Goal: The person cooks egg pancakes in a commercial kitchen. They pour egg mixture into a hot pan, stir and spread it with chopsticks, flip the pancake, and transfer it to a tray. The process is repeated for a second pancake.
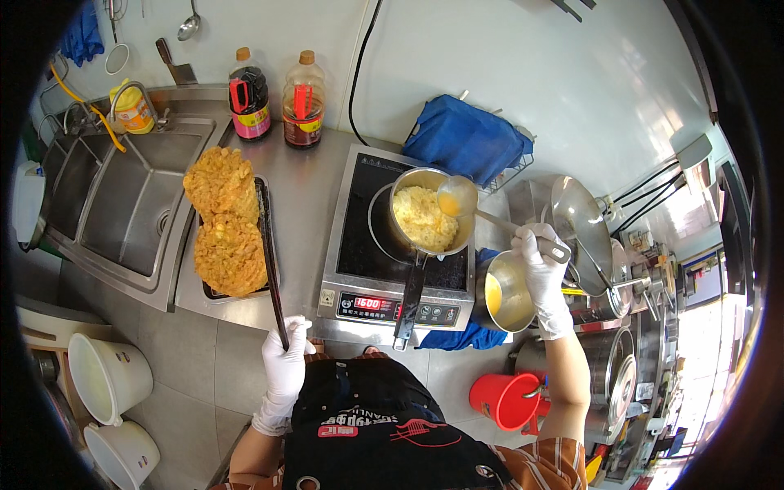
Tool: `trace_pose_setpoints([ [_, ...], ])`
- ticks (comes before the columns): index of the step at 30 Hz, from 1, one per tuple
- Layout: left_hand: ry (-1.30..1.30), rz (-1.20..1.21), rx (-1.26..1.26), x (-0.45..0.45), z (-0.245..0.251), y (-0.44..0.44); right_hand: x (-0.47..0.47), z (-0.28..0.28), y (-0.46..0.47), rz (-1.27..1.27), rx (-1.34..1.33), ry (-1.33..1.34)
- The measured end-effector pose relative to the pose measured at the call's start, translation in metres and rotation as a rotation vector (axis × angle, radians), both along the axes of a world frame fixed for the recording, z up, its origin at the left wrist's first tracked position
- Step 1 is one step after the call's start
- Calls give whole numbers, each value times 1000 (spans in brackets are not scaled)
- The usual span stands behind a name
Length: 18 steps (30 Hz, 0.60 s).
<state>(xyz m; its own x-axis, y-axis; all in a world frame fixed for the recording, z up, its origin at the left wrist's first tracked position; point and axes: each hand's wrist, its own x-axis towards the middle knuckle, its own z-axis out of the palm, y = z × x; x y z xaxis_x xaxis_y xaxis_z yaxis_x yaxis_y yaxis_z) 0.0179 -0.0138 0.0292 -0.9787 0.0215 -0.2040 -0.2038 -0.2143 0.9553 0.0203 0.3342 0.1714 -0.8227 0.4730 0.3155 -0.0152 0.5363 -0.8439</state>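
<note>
My left hand (285, 361), in a white glove, grips a pair of long dark chopsticks (267, 245) that point up beside two golden, rough-surfaced fried pieces (229, 257) on a dark tray (215, 296). My gloved right hand (545, 285) holds a metal ladle (497, 221) by its handle. The ladle's bowl, with some yellow liquid in it, is over the right side of a saucepan (470, 228). Fluffy yellow egg-like food (422, 214) fills the pan, which sits on an induction cooker (358, 239). Below my right hand stands a metal pot (517, 282) with yellow liquid.
A steel sink (125, 202) lies left. Two sauce bottles (250, 98) stand against the wall; a cleaver (177, 64) is nearby. Behind the cooker, a blue cloth (465, 138) drapes a wire rack. A wok (582, 226), red bucket (499, 398) and white buckets (113, 376) flank the workspace.
</note>
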Motion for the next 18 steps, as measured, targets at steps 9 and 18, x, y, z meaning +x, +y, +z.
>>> trace_pose_setpoints([
  [9, 9, -10, 3, 0, -2, -1, -15, -4, 2, 53, -86, -26],
  [18, 44, -19, -26, -1, -3, -1, -21, -12, 10, 33, 53, -28],
])
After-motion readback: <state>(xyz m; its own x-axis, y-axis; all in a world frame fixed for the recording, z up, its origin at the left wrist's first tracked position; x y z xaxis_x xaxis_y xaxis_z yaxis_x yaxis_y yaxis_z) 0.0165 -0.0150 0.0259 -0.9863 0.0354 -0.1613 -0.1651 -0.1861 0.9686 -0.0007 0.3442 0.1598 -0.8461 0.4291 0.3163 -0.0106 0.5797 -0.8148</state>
